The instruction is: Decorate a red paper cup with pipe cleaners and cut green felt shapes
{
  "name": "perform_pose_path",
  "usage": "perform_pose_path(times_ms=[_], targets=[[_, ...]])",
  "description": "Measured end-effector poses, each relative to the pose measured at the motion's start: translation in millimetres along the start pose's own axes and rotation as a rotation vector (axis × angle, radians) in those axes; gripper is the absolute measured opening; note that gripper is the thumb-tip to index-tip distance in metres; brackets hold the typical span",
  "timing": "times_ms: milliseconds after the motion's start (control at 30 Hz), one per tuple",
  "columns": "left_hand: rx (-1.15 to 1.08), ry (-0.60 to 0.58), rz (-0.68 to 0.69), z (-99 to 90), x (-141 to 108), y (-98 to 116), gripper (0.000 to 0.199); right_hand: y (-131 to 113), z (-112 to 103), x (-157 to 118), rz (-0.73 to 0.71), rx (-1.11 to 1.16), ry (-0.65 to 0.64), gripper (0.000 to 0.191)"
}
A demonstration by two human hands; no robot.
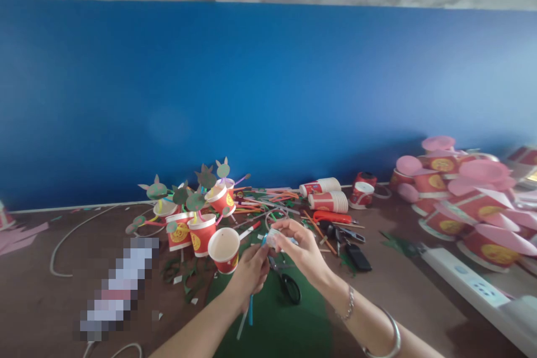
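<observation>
Both my hands meet over a green sheet at the middle front. My left hand is closed round a blue straw whose lower end hangs below the fist, beside a clear strip. The fingers of my right hand pinch a roll of clear tape at the straw's top. Just beyond my right wrist lie black scissors, partly under the hands. An open paper cup stands left of my left hand, and a red-and-white marker lies behind it.
Red cups with green paper animal heads stand left; straws lie behind. Stacked cups, an orange cutter and keys with a black fob are right. Pink-decorated cups and a power strip sit far right.
</observation>
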State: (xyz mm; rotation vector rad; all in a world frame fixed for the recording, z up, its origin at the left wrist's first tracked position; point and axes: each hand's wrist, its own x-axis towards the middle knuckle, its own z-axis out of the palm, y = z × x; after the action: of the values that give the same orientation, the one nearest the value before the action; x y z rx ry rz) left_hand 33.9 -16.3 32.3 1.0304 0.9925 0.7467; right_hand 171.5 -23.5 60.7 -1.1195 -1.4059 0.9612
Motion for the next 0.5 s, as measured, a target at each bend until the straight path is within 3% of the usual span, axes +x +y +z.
perform_pose_path(times_ms=[500], targets=[[-0.028,0.077,0.046,-0.2,4.7,-5.1,0.041,17.3,-2.0,0.4,-0.129,-0.173,0.098,0.018]])
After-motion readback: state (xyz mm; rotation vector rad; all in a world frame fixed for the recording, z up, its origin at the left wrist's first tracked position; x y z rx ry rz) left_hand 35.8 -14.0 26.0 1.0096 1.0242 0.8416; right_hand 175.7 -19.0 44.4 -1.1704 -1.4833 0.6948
